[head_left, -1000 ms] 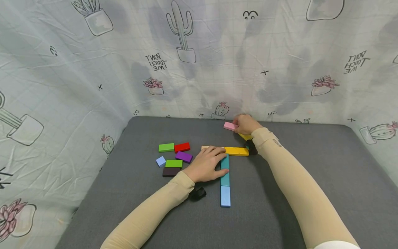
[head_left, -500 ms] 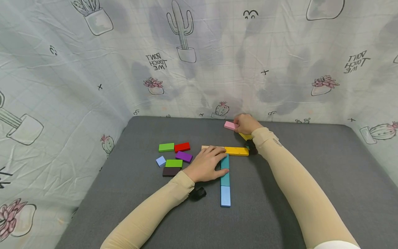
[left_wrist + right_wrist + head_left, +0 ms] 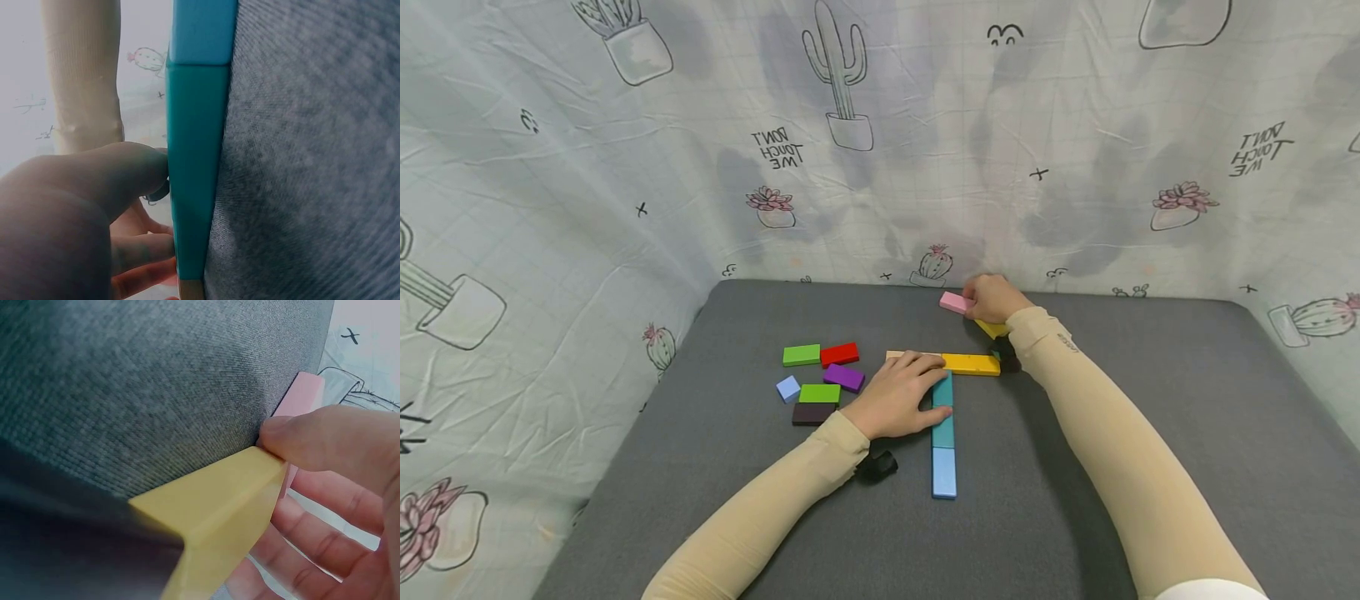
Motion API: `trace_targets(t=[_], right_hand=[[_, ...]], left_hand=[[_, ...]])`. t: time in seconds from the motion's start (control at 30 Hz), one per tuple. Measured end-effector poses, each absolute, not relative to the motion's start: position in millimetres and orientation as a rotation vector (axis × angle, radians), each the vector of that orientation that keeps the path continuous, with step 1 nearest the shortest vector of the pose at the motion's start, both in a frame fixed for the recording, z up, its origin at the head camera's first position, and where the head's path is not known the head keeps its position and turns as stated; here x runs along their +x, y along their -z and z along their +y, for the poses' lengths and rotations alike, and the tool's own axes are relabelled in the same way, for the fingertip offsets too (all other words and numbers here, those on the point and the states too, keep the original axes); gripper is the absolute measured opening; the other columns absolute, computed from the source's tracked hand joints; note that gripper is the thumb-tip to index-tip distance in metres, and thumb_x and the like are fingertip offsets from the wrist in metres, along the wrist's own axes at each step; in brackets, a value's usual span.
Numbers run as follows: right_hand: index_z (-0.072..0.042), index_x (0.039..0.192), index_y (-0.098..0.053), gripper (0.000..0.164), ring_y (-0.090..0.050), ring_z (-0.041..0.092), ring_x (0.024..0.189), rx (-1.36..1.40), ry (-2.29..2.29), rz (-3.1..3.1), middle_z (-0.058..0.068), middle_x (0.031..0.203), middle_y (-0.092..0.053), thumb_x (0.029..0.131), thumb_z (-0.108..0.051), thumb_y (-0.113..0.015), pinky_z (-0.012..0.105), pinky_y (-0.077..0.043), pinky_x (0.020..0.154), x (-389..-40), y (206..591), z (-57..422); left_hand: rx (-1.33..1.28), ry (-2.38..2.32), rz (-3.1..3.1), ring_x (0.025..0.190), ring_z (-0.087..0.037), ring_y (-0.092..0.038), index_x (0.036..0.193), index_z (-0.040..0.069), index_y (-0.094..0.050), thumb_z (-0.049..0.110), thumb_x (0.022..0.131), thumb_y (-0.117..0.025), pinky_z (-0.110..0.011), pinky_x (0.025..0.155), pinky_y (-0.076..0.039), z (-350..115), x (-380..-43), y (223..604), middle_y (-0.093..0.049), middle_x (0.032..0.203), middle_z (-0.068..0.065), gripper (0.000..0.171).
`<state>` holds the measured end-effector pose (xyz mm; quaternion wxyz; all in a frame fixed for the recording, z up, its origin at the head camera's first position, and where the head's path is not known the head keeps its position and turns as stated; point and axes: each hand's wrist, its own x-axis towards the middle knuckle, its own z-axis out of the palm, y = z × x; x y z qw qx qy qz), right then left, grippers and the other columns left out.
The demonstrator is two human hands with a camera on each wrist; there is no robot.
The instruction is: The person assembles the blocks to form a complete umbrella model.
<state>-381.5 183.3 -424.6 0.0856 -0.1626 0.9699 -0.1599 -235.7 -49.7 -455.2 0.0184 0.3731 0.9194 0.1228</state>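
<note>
My left hand lies with fingers spread over the inner ends of a tan block and an orange-yellow block. Its thumb touches the side of a teal block. Another teal block and a light blue block continue that line toward me, forming a T. At the table's far edge, my right hand pinches a pink block between thumb and fingers. Beside that thumb, a pale yellow block meets the pink one at an angle. Fingers partly hide both in the head view.
Loose blocks lie left of the left hand: green, red, purple, a small blue one, a second green and a dark one. A printed white curtain hangs behind the grey table.
</note>
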Motion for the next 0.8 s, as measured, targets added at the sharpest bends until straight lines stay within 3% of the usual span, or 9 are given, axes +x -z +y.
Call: trace_targets(t=[0.8], right_hand=[[0.006,0.123,-0.069,0.036,-0.060,0.032,0.094,-0.444,0.498,2.874,0.023,0.116,-0.070,0.092,-0.013,-0.074,0.047,-0.054,0.091,-383.3,428.1,188.4]], left_hand=[[1.169,-0.391,2.854,0.143,-0.023,-0.044,0.148,0.017,-0.059,0.055,0.101,-0.061,-0.049,0.119,-0.038,-50.1,-235.9,454.6,-0.049,0.157,-0.001,0.061]])
